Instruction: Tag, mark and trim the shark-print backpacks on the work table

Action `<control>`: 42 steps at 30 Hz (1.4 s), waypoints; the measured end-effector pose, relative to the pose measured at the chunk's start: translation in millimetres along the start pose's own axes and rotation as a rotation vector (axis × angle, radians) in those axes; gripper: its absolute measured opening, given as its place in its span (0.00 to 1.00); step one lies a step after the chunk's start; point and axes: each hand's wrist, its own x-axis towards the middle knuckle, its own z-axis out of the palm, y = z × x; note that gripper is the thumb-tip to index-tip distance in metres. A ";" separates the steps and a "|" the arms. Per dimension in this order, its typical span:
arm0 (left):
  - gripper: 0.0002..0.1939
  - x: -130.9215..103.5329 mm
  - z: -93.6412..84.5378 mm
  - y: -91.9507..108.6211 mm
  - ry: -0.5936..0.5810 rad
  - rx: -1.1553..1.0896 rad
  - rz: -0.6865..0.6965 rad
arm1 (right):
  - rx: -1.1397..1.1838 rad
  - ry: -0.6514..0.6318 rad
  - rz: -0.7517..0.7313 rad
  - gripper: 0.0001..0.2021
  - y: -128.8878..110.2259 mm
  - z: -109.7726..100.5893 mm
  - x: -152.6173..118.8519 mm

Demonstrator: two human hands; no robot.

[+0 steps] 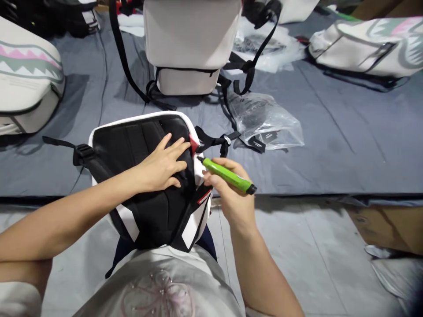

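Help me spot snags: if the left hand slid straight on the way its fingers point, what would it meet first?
Probably the red patch at the backpack's edge, just beyond the fingertips of the left hand. How far the patch stands up from the black back panel is unclear from this one view.

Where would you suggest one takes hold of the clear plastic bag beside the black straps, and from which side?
I would pinch the clear plastic bag by the loose film at its right end, coming from the right and slightly above. That end spreads over bare grey cloth, while the left side meets the black straps, which might snag.
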 end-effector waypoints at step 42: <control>0.14 -16.2 41.8 11.2 0.275 -0.008 -0.008 | -0.579 0.187 -0.349 0.09 42.1 34.0 -17.3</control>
